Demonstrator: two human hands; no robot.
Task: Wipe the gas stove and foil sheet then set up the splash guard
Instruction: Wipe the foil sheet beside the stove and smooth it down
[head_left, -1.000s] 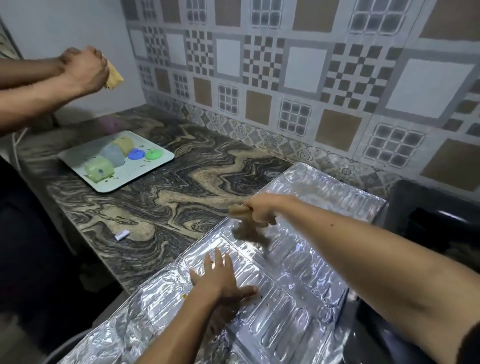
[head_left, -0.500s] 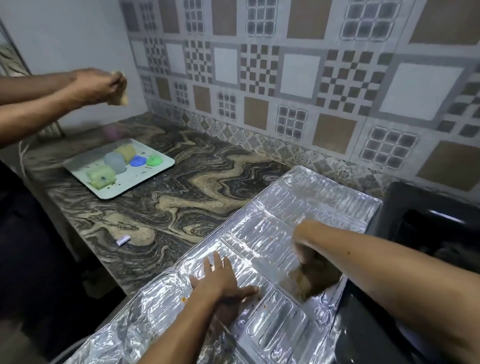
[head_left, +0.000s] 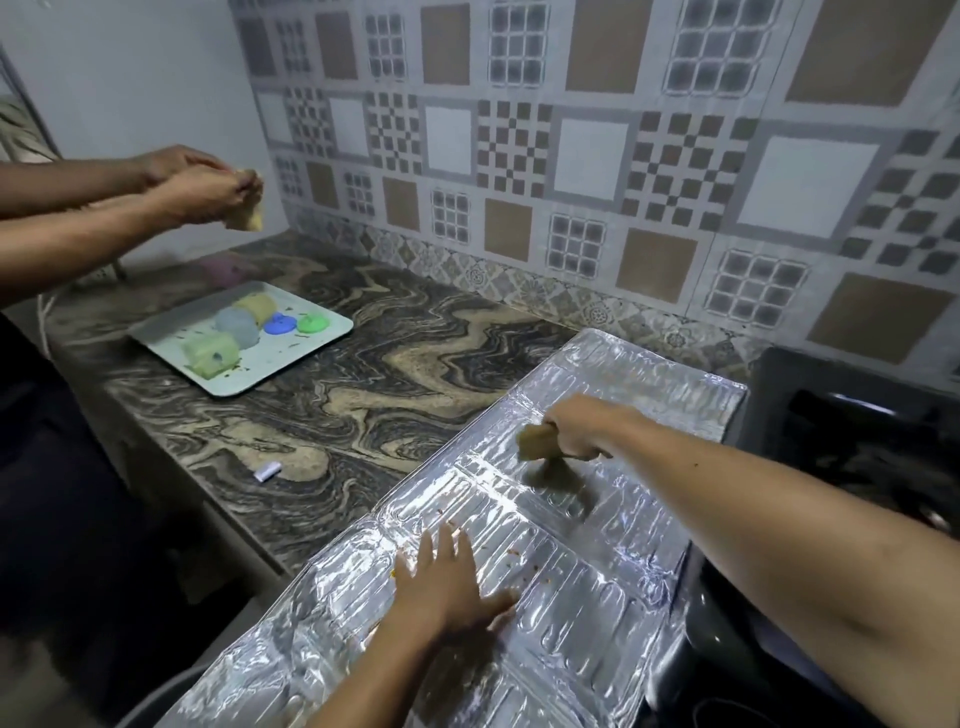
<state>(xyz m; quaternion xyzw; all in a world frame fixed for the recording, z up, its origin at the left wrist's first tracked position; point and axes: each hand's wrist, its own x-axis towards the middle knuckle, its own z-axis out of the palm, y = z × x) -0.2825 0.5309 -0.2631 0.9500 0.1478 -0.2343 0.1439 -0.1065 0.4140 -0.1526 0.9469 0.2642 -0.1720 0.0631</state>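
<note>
Left hand (head_left: 447, 587) flat on foil sheet (head_left: 613, 597), right hand (head_left: 576, 431) gripping yellow cloth (head_left: 535, 441)

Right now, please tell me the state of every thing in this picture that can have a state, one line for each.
foil sheet: lying flat on the counter, crumbs on it near the left hand.
left hand: open, pressed flat on the foil.
right hand: gripping the cloth.
cloth: bunched, on the foil.
gas stove: dark, partly out of view.
tray: holds coloured pieces, with scattered bits.
other person's hands: holding a yellowish cloth.
</note>
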